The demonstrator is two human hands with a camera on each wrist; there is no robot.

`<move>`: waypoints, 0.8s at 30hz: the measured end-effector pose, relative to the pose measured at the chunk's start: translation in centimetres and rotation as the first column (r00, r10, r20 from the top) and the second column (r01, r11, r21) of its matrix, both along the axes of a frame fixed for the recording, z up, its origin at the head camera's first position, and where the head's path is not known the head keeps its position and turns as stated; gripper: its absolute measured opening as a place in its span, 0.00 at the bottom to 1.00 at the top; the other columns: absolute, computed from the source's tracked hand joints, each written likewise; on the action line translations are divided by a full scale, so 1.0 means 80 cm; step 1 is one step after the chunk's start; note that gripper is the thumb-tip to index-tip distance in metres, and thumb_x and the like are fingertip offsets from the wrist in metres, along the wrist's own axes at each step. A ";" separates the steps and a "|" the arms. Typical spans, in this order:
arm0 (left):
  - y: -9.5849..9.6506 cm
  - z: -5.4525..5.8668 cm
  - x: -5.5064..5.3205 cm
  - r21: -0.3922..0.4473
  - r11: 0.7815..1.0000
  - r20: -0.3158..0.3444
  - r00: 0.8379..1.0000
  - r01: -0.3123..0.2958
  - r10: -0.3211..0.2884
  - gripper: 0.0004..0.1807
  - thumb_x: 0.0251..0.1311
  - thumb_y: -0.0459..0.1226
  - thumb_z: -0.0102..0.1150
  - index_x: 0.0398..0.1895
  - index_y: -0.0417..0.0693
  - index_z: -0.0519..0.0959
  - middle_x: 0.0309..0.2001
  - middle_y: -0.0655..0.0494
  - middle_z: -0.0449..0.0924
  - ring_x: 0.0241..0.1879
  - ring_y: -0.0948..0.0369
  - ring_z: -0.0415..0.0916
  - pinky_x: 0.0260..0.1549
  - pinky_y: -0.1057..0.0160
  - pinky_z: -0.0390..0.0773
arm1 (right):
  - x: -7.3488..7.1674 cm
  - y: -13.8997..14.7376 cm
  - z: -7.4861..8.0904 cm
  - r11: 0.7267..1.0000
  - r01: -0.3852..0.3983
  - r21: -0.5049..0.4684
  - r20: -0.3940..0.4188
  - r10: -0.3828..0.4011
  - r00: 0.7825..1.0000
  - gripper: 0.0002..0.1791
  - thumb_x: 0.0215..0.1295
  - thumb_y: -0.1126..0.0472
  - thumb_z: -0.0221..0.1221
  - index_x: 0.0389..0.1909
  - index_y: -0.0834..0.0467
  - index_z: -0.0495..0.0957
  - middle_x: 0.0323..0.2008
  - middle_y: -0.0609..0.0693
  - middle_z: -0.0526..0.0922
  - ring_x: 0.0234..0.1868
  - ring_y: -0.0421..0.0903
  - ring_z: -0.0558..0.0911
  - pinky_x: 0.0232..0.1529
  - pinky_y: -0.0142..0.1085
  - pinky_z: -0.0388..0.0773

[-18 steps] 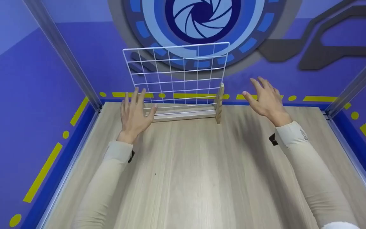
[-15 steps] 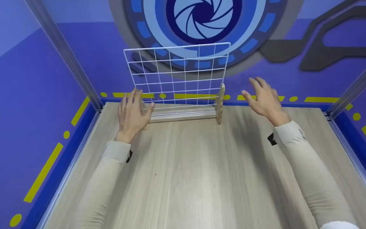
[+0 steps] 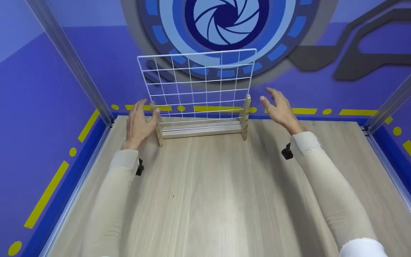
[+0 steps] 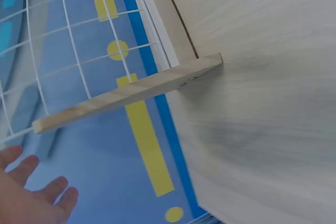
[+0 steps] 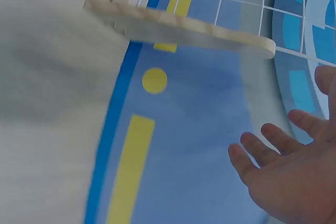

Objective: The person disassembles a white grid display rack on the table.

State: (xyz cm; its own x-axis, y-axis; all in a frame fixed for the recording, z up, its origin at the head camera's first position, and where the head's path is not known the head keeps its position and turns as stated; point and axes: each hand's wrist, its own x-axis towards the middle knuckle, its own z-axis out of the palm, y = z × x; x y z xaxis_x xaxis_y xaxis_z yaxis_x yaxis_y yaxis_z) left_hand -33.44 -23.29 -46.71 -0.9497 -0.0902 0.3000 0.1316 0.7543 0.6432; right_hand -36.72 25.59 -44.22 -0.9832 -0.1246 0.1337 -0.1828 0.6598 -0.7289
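Observation:
A white wire grid rack (image 3: pixel 200 84) stands upright at the back of the table, held between two wooden side posts and a low wooden base (image 3: pixel 202 131). My left hand (image 3: pixel 139 123) is beside the left post (image 3: pixel 157 126), its thumb overlapping the post top in the head view. To the right of the right post (image 3: pixel 245 117), my right hand (image 3: pixel 280 110) is apart from it, fingers spread and holding nothing. The left wrist view shows the left post (image 4: pixel 131 90) with loosely spread fingers (image 4: pixel 55 190) below its end. In the right wrist view, open fingers (image 5: pixel 262 153) lie below the right post (image 5: pixel 184 27).
The wood-grain table (image 3: pixel 205 200) extends in front of the rack. Blue printed panels (image 3: pixel 20 125) enclose it at the back and both sides, with metal corner posts (image 3: pixel 73 57) at left and right. A small dark camera (image 3: pixel 287 151) hangs under the right wrist.
The left hand has shifted left and slightly down, uncovering the left post. My right hand has moved left, closer to the rack's right post. The rack stays in place.

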 end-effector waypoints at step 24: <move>0.027 -0.031 -0.036 0.401 0.912 0.102 0.994 -0.082 0.045 0.29 0.85 0.41 0.43 0.83 0.44 0.59 0.81 0.42 0.64 0.79 0.46 0.63 0.80 0.47 0.63 | -0.030 -0.085 -0.042 0.936 0.012 -0.352 0.029 -0.002 1.000 0.28 0.87 0.61 0.45 0.83 0.60 0.59 0.80 0.64 0.63 0.79 0.62 0.67 0.76 0.53 0.72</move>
State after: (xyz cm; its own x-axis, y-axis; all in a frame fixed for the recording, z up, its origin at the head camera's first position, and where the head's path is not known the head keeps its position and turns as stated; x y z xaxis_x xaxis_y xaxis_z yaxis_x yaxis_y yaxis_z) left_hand -36.36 -21.14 -49.20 -0.9588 -0.2469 0.1405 0.0208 0.4324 0.9015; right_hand -39.10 18.77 -47.55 -0.9878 -0.0671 0.1407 -0.1556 0.3613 -0.9194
